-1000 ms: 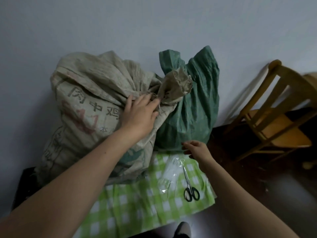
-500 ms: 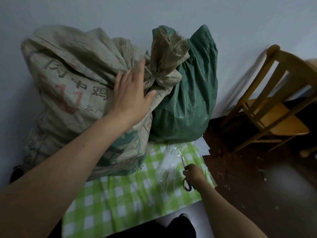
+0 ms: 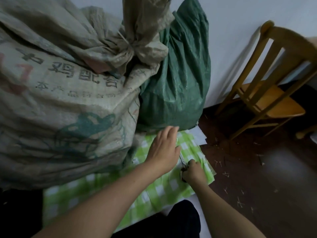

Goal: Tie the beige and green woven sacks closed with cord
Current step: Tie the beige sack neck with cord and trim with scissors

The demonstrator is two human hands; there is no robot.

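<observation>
Left hand (image 3: 164, 152): you take it off the beige sack's (image 3: 68, 83) tied neck; it now hangs over the checked cloth (image 3: 154, 191), fingers straight.
Right hand (image 3: 193, 171): your fingers now curl round the scissors (image 3: 182, 159).
Scissors: blades now run from your right fingers to your left hand's edge.

- beige sack (image 3: 68, 93) — dull beige weave, dark grey printed characters, red marks, a teal drawing
- cord (image 3: 124, 39): pale beige
- green sack (image 3: 180, 79): plain dark green
- cloth (image 3: 163, 186): light green and white check
- scissors (image 3: 181, 158): silver blades, black handles
- chair (image 3: 267, 93): yellow-brown wood
- floor (image 3: 257, 169) — dark brown, flecked pale
</observation>
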